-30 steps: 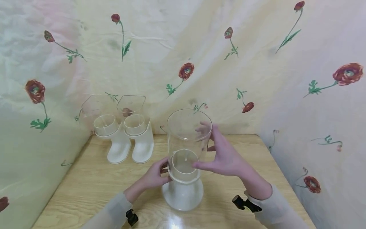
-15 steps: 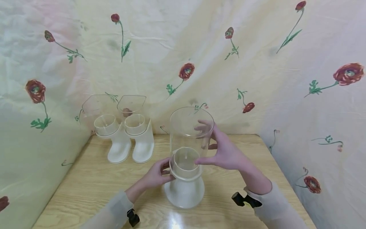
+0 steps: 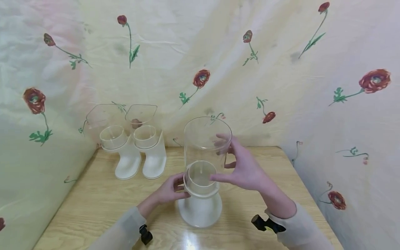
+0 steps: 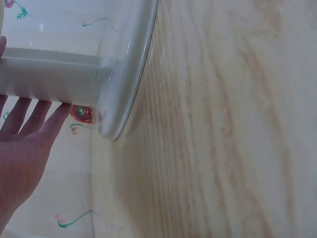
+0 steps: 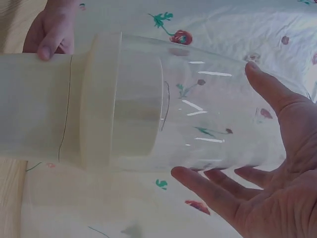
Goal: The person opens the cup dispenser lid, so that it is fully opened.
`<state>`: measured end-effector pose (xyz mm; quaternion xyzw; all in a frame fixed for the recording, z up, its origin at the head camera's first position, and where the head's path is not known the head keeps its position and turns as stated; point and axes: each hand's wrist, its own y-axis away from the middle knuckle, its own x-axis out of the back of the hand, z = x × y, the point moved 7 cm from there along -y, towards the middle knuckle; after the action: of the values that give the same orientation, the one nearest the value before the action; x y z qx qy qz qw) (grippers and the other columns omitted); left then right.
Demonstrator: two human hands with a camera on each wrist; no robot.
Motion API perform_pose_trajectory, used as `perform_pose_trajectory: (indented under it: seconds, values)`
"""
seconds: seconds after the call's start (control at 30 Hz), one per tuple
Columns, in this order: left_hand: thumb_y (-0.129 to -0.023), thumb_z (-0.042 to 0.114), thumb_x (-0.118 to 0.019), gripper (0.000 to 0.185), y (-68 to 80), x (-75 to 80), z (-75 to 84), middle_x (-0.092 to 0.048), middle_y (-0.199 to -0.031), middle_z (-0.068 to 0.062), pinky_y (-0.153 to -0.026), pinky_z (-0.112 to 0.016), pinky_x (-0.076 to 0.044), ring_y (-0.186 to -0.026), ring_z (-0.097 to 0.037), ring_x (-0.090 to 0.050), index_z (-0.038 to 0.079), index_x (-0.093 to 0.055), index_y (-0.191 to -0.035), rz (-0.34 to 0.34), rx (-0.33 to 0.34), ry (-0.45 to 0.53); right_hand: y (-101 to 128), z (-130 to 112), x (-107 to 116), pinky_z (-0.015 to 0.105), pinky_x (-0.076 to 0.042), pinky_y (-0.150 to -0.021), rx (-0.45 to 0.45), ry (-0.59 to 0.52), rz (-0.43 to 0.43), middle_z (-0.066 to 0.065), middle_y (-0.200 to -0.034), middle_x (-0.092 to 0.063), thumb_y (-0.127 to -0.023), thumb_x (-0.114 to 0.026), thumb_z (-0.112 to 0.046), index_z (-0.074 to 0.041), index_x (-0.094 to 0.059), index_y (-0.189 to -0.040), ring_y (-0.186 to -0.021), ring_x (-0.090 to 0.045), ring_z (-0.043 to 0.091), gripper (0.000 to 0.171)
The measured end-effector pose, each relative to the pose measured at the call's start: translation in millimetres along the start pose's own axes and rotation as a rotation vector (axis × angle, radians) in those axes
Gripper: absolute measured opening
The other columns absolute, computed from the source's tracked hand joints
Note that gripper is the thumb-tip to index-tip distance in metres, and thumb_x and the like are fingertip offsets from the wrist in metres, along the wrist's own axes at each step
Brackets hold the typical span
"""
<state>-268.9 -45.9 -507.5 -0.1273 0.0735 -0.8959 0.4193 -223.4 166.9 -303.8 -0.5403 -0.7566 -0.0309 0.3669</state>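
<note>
A clear open-topped cylinder stands upright on a white stand with a wide round base. A pale ring-shaped cup shows through its lower wall. My left hand grips the stand's neck from the left, fingers along one side; its thumb shows in the right wrist view. On the other side my right hand holds the cylinder, thumb in front and fingers behind. In the right wrist view the fingers bend round the clear wall.
Two white boot-shaped stands with pale round cups and clear tops stand at the back left of the wooden table. A cloth printed with red flowers hangs behind and at both sides.
The stand and cylinder have shifted slightly to the right against the backdrop, with both hands staying on them. The head view itself has turned a little.
</note>
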Motion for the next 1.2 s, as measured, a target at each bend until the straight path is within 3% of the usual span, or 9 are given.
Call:
perform_pose_trajectory:
  seconds: [0.17,0.3,0.47,0.6,0.7,0.83,0.97,1.03,1.2]
  values:
    - [-0.09,-0.001,-0.079,0.074,4.2,-2.8,-1.0,-0.053,-0.154,-0.03,-0.113,-0.034,-0.057,-0.14,-0.028,-0.059,-0.005,-0.045,-0.155,0.058,0.011,-0.007,-7,9,2,0.042,-0.069,-0.085,-0.017,-0.108,-0.082,0.012,-0.155,-0.055,-0.074,-0.098,-0.014,-0.026,-0.035,-0.162,-0.132,-0.062,0.038,0.108]
    - [-0.087,0.004,-0.084,0.086,2.1,-4.4,-0.6,-0.049,-0.159,-0.025,-0.116,-0.04,-0.055,-0.146,-0.043,-0.05,0.001,-0.039,-0.161,0.075,0.029,-0.032,-8,11,6,0.05,-0.067,-0.092,-0.008,-0.104,-0.099,0.011,-0.16,-0.051,-0.076,-0.097,-0.012,-0.027,-0.032,-0.164,-0.137,-0.058,0.04,0.11]
    - [-0.085,0.003,-0.085,0.087,-8.8,-1.0,2.1,-0.05,-0.158,-0.026,-0.119,-0.05,-0.052,-0.147,-0.046,-0.048,0.0,-0.04,-0.16,0.027,0.022,-0.022,-3,4,8,0.044,-0.067,-0.089,-0.025,-0.028,-0.027,0.004,-0.158,-0.053,-0.072,-0.1,-0.021,-0.03,-0.031,-0.163,-0.134,-0.061,0.034,0.115]
    - [-0.085,0.001,-0.084,0.083,-11.3,1.3,2.1,-0.053,-0.154,-0.03,-0.116,-0.047,-0.055,-0.142,-0.048,-0.052,-0.005,-0.042,-0.156,-0.001,0.027,-0.015,-5,2,5,0.04,-0.069,-0.085,-0.038,-0.018,-0.005,0.006,-0.154,-0.057,-0.072,-0.101,-0.024,-0.027,-0.034,-0.162,-0.132,-0.063,0.035,0.112]
    - [-0.085,0.002,-0.085,0.083,-8.2,0.3,0.7,-0.054,-0.153,-0.029,-0.114,-0.044,-0.056,-0.142,-0.045,-0.054,-0.004,-0.044,-0.156,0.027,0.035,-0.009,-10,7,4,0.041,-0.069,-0.088,-0.03,-0.072,-0.041,0.01,-0.155,-0.055,-0.074,-0.099,-0.017,-0.025,-0.034,-0.162,-0.134,-0.062,0.039,0.11]
    - [-0.084,0.005,-0.087,0.079,-1.6,-2.7,-1.3,-0.057,-0.151,-0.024,-0.115,-0.047,-0.056,-0.139,-0.034,-0.058,0.002,-0.049,-0.154,0.105,0.021,-0.014,-16,14,4,0.053,-0.065,-0.098,0.011,-0.152,-0.118,0.016,-0.16,-0.05,-0.078,-0.094,-0.006,-0.022,-0.031,-0.165,-0.139,-0.057,0.044,0.109]
    - [-0.081,0.008,-0.091,0.079,2.2,-3.0,-2.7,-0.059,-0.149,-0.019,-0.115,-0.048,-0.055,-0.138,-0.028,-0.059,0.007,-0.053,-0.15,0.158,0.021,-0.044,-17,14,4,0.065,-0.056,-0.108,0.038,-0.116,-0.13,0.015,-0.162,-0.048,-0.079,-0.094,-0.008,-0.023,-0.029,-0.165,-0.143,-0.055,0.04,0.108]
    - [-0.08,0.008,-0.091,0.078,2.4,-1.6,-3.7,-0.058,-0.15,-0.019,-0.117,-0.049,-0.054,-0.141,-0.031,-0.057,0.006,-0.053,-0.148,0.157,0.036,-0.042,-16,14,4,0.066,-0.056,-0.107,0.028,-0.08,-0.108,0.013,-0.163,-0.048,-0.078,-0.096,-0.013,-0.024,-0.029,-0.165,-0.141,-0.057,0.039,0.11]
    - [-0.083,0.005,-0.088,0.071,1.7,2.2,-7.0,-0.056,-0.149,-0.026,-0.119,-0.053,-0.051,-0.142,-0.045,-0.054,-0.003,-0.053,-0.145,0.123,0.075,0.006,-15,17,-1,0.056,-0.065,-0.093,-0.024,-0.079,-0.068,0.012,-0.159,-0.052,-0.077,-0.097,-0.017,-0.023,-0.031,-0.164,-0.134,-0.061,0.037,0.109]
